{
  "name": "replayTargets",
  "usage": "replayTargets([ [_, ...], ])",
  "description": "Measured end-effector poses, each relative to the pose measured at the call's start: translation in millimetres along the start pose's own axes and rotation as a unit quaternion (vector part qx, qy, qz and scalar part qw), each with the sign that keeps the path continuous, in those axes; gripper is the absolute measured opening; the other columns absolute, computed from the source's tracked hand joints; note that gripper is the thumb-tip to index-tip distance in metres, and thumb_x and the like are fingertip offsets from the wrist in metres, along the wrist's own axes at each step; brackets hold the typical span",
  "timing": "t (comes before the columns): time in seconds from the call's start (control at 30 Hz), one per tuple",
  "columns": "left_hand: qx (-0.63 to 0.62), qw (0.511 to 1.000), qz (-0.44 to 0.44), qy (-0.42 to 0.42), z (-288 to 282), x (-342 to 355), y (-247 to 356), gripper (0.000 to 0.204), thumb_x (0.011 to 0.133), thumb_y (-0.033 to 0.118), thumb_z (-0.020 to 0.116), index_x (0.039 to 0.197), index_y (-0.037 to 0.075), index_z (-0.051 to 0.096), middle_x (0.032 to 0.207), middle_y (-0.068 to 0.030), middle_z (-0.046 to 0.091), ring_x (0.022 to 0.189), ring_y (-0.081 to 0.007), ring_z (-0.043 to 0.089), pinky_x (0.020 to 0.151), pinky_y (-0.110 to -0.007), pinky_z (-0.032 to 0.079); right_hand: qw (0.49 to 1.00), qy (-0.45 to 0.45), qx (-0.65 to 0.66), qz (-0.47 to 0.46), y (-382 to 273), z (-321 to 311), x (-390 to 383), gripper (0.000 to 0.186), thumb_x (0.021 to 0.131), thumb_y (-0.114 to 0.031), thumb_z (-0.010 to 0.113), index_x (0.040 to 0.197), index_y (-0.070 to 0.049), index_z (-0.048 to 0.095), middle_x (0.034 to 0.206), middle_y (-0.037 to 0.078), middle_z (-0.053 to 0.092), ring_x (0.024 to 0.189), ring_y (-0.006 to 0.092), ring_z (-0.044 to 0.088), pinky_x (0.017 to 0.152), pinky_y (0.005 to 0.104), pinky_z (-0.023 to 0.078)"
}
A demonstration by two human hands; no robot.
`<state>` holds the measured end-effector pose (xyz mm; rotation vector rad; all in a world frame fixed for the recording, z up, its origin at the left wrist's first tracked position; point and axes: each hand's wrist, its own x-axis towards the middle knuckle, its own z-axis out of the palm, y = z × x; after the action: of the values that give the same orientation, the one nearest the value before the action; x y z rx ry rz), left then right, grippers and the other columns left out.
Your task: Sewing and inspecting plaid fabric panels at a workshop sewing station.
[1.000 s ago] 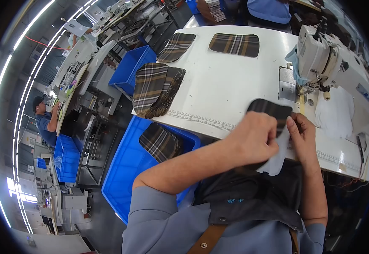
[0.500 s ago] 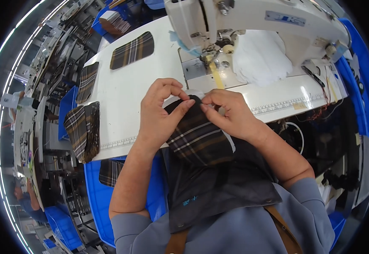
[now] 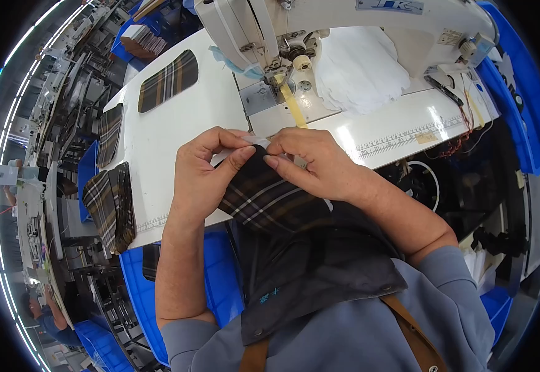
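A dark plaid fabric piece (image 3: 263,198) hangs from my two hands over the table's front edge and my dark apron (image 3: 319,279). Its upper edge is pinched by my left hand (image 3: 211,167), thumb against fingers. Close beside it, my right hand (image 3: 313,162) pinches the same edge. A bit of white material (image 3: 256,140) shows behind the fabric between my fingertips. Beyond my hands stands a white sewing machine (image 3: 237,34), with a yellow strip (image 3: 291,105) running out from its needle area.
More plaid pieces (image 3: 169,82) lie on the white table (image 3: 152,142), with a stack (image 3: 110,201) at its left edge. White cut pieces (image 3: 363,71) are piled beside the machine. A black-handled tool (image 3: 444,90) lies to the right. Blue bins (image 3: 214,273) stand around the table.
The view has shifted, so the table and machine sit further left and higher. Both hands keep their pinch on the plaid fabric, and the white material now shows more between the fingertips.
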<state>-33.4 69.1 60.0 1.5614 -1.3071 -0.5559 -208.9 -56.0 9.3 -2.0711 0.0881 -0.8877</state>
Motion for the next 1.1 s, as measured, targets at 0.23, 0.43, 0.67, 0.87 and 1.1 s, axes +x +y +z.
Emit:
replayTargets([
  [0.23, 0.017, 0.998, -0.046, 0.033, 3, -2, 16, 0.011, 0.091, 0.005, 0.074, 0.089, -0.003, 0.067, 0.082, -0.0064, 0.072, 0.078, -0.0100, 0.068, 0.073, -0.024, 0.053, 0.996, 0.047, 0.066, 0.049, -1, 2, -1, 0.012, 0.089, -0.011, 0.074, 0.091, -0.002, 0.067, 0.087, 0.009, 0.069, 0.072, 0.0186, 0.064, 0.067, 0.0303, 0.051],
  [0.43, 0.019, 0.998, -0.029, 0.048, 3, -7, 19, 0.012, 0.091, 0.005, 0.074, 0.089, -0.003, 0.065, 0.082, -0.0060, 0.072, 0.078, -0.0082, 0.067, 0.072, -0.023, 0.053, 0.975, 0.056, 0.158, 0.147, -5, 0, -1, 0.009, 0.087, -0.005, 0.077, 0.085, 0.000, 0.069, 0.091, 0.006, 0.072, 0.078, 0.0089, 0.062, 0.073, 0.0243, 0.050],
  [0.67, 0.013, 0.997, -0.046, 0.058, 4, -11, 23, 0.012, 0.091, 0.004, 0.074, 0.089, -0.003, 0.064, 0.081, -0.0062, 0.072, 0.077, -0.0084, 0.068, 0.073, -0.022, 0.053, 0.968, 0.065, 0.183, 0.161, -9, 0, 2, 0.013, 0.083, -0.004, 0.080, 0.079, -0.001, 0.068, 0.089, 0.007, 0.072, 0.077, 0.0090, 0.063, 0.072, 0.0242, 0.051],
  [0.87, 0.009, 0.998, -0.040, 0.058, 2, -11, 22, 0.013, 0.090, 0.005, 0.074, 0.094, -0.003, 0.065, 0.082, -0.0072, 0.074, 0.078, -0.0085, 0.069, 0.074, -0.022, 0.053, 0.968, 0.070, 0.182, 0.156, -8, 1, 3, 0.013, 0.083, -0.004, 0.080, 0.078, -0.002, 0.068, 0.086, 0.006, 0.072, 0.077, 0.0090, 0.064, 0.071, 0.0239, 0.051],
  [1.1, 0.012, 0.996, -0.075, 0.043, 0, -9, 18, 0.019, 0.091, 0.009, 0.075, 0.104, -0.004, 0.071, 0.089, -0.0080, 0.076, 0.079, -0.0085, 0.068, 0.075, -0.021, 0.051, 0.967, 0.059, 0.175, 0.178, -8, 2, 4, 0.015, 0.083, -0.005, 0.080, 0.077, -0.002, 0.067, 0.085, 0.005, 0.072, 0.075, 0.0084, 0.064, 0.069, 0.0236, 0.051],
])
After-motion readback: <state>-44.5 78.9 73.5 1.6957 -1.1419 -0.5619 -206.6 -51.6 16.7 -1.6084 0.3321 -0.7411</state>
